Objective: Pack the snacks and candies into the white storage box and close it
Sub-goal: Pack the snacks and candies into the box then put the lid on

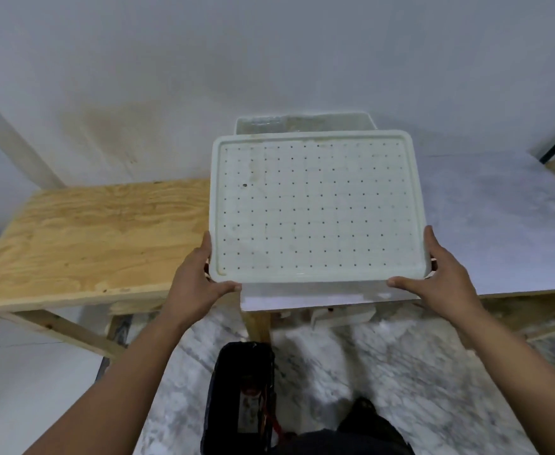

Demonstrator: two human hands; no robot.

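Closing step. White dotted plastic lid (315, 208) held flat over white storage box (305, 124) on grey table (499, 224). Left hand (194, 277) and right hand (447, 274) far apart, each gripping near lid corner. Snacks hidden. Next, likely: line up edges, lower lid, press till shut.

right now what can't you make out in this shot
- Snacks and candies: none visible in the head view; the lid covers the box.
- Whether the lid is fully seated: cannot tell; the rim is under the left hand and right hand.
- Red bits at both near corners: too small, mostly behind the fingers.
- Clear container behind: mostly blocked by the lid.
- Dark object on the floor: blurred, cut off below.
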